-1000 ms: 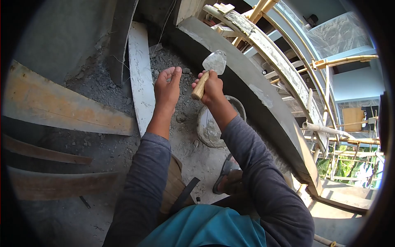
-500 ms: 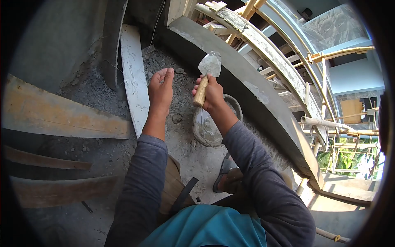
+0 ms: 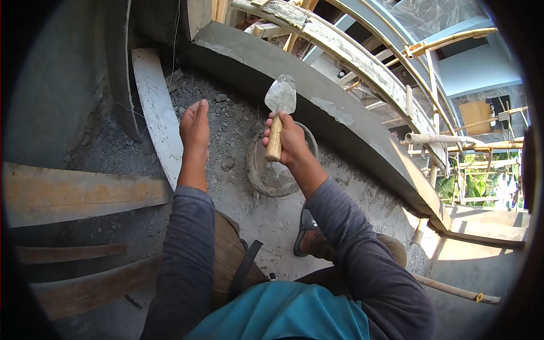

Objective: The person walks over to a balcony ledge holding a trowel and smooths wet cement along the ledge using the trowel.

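Observation:
My right hand (image 3: 290, 140) is closed around the wooden handle of a trowel (image 3: 281, 95). Its metal blade, smeared with grey, points away from me and overlaps the low wall in view. Below the trowel a round basin (image 3: 253, 177) stands on the ground with grey mortar inside, partly hidden by my right hand and forearm. My left hand (image 3: 194, 127) is raised, thumb up and fingers extended, with nothing visible in it. It is nearest to the white-grey board (image 3: 156, 107) and the rubble on the ground.
A low grey cement wall (image 3: 351, 124) runs diagonally beyond the basin. Bamboo scaffolding (image 3: 436, 139) and a mortar-spattered plank (image 3: 340, 48) lie outside it. Several boards, including a yellowish one (image 3: 85, 192), project from the left. Loose rubble (image 3: 221, 122) covers the ground by the wall.
The view has shifted, so the wall, basin and boards appear farther left. My left hand has moved left in view, apart from the trowel. My right hand keeps its grip.

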The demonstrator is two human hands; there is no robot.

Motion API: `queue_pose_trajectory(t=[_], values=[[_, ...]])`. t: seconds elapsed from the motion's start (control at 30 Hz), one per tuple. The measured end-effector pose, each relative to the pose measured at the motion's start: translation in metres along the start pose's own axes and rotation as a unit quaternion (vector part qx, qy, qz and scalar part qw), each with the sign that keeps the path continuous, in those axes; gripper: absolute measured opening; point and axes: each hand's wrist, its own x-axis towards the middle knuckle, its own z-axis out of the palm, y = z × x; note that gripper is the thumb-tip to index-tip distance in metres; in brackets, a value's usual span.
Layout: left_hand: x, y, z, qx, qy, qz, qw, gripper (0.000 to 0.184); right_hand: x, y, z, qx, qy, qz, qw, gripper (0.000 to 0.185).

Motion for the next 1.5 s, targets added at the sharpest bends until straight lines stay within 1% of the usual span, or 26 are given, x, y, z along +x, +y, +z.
queue_pose_trajectory(t=[0.17, 0.23, 0.3, 0.33, 0.4, 0.43, 0.47, 0.5, 0.53, 0.57, 0.6, 0.63, 0.7, 0.73, 0.77, 0.83, 0.97, 1.07, 1.17, 1.27, 1.37, 1.43, 1.47, 1.5], values=[[0.011, -0.016, 0.014, 0.007, -0.023, -0.014, 1.000, 0.058, -0.015, -0.015, -0.046, 0.030, 0.055, -0.047, 0.997, 0.031], [0.015, -0.017, 0.017, 0.011, -0.033, -0.018, 0.999, 0.059, -0.029, -0.021, -0.054, 0.034, 0.103, -0.086, 0.990, 0.029], [0.013, -0.016, 0.020, 0.020, -0.025, -0.038, 0.999, 0.059, -0.048, -0.028, -0.061, -0.037, 0.116, -0.084, 0.989, 0.027], [0.016, -0.016, 0.024, 0.024, -0.024, -0.043, 0.998, 0.059, -0.061, -0.035, -0.067, -0.145, 0.119, -0.106, 0.977, 0.026], [0.018, -0.025, 0.028, -0.010, -0.031, -0.011, 0.999, 0.058, -0.082, -0.038, -0.093, -0.339, 0.119, -0.119, 0.926, 0.026], [0.016, -0.027, 0.030, -0.005, -0.030, -0.019, 0.999, 0.058, -0.089, -0.042, -0.107, -0.422, 0.112, -0.126, 0.891, 0.026], [0.015, -0.025, 0.033, 0.003, -0.038, -0.013, 0.999, 0.058, -0.099, -0.052, -0.116, -0.558, 0.102, -0.117, 0.815, 0.030], [0.014, -0.022, 0.035, 0.011, -0.048, -0.007, 0.999, 0.057, -0.105, -0.056, -0.124, -0.558, 0.102, -0.114, 0.816, 0.030], [0.013, -0.021, 0.036, 0.019, -0.050, -0.009, 0.999, 0.056, -0.111, -0.058, -0.130, -0.681, 0.083, -0.123, 0.717, 0.033], [0.015, -0.024, 0.036, 0.020, -0.051, -0.010, 0.998, 0.056, -0.116, -0.059, -0.132, -0.787, 0.062, -0.129, 0.600, 0.036], [0.017, -0.027, 0.036, 0.016, -0.049, -0.010, 0.999, 0.057, -0.121, -0.057, -0.126, -0.805, 0.061, -0.086, 0.584, 0.039], [0.019, -0.028, 0.037, 0.012, -0.046, -0.008, 0.999, 0.057, -0.122, -0.052, -0.125, -0.804, 0.062, -0.085, 0.585, 0.039], [0.016, -0.027, 0.038, 0.013, -0.047, -0.008, 0.999, 0.057, -0.119, -0.041, -0.123, -0.851, 0.075, -0.069, 0.515, 0.038], [0.015, -0.026, 0.039, 0.013, -0.046, -0.007, 0.999, 0.058, -0.118, -0.039, -0.119, -0.866, 0.073, -0.066, 0.490, 0.036], [0.014, -0.024, 0.038, 0.014, -0.043, -0.007, 0.999, 0.058, -0.116, -0.039, -0.118, -0.867, 0.070, -0.066, 0.490, 0.036], [0.012, -0.022, 0.037, 0.006, -0.054, -0.006, 0.999, 0.059, -0.112, -0.039, -0.117, -0.901, 0.065, -0.084, 0.421, 0.032], [0.013, -0.023, 0.037, 0.001, -0.054, 0.000, 0.999, 0.059, -0.106, -0.040, -0.119, -0.903, 0.070, -0.084, 0.415, 0.032], [0.014, -0.025, 0.041, 0.002, -0.048, -0.005, 0.999, 0.060, -0.103, -0.038, -0.114, -0.905, 0.087, -0.067, 0.412, 0.031], [0.010, -0.022, 0.044, -0.005, -0.049, -0.003, 0.999, 0.060, -0.100, -0.033, -0.118, -0.905, 0.086, -0.070, 0.411, 0.034], [0.008, -0.020, 0.043, -0.007, -0.059, -0.005, 0.998, 0.060, -0.104, -0.028, -0.126, -0.898, 0.101, -0.096, 0.417, 0.035], [0.011, -0.024, 0.046, -0.026, -0.049, 0.003, 0.998, 0.059, -0.107, -0.026, -0.131, -0.889, 0.121, -0.130, 0.421, 0.031], [0.013, -0.026, 0.047, -0.011, -0.050, 0.000, 0.999, 0.058, -0.106, -0.025, -0.126, -0.862, 0.158, -0.133, 0.463, 0.031], [0.012, -0.024, 0.047, -0.014, -0.047, 0.002, 0.999, 0.058, -0.101, -0.024, -0.125, -0.862, 0.156, -0.136, 0.462, 0.031], [0.010, -0.022, 0.047, -0.019, -0.049, 0.001, 0.999, 0.057, -0.096, -0.021, -0.126, -0.832, 0.150, -0.169, 0.506, 0.032]])
